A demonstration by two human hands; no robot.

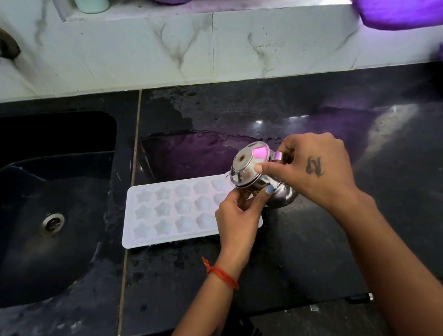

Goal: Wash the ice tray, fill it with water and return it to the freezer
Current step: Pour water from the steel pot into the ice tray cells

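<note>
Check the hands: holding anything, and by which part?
Both hold a steel jug tipped over the ice tray: right hand at handle and lid, left hand under the body.

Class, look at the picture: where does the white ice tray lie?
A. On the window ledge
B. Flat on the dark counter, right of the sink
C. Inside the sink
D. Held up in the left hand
B: the ice tray lies flat on the black counter, beside the sink, while both hands hold a steel vessel over its right end.

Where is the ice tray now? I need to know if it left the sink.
In the head view, the ice tray lies flat on the black counter just right of the sink, its right end under both hands.
</note>
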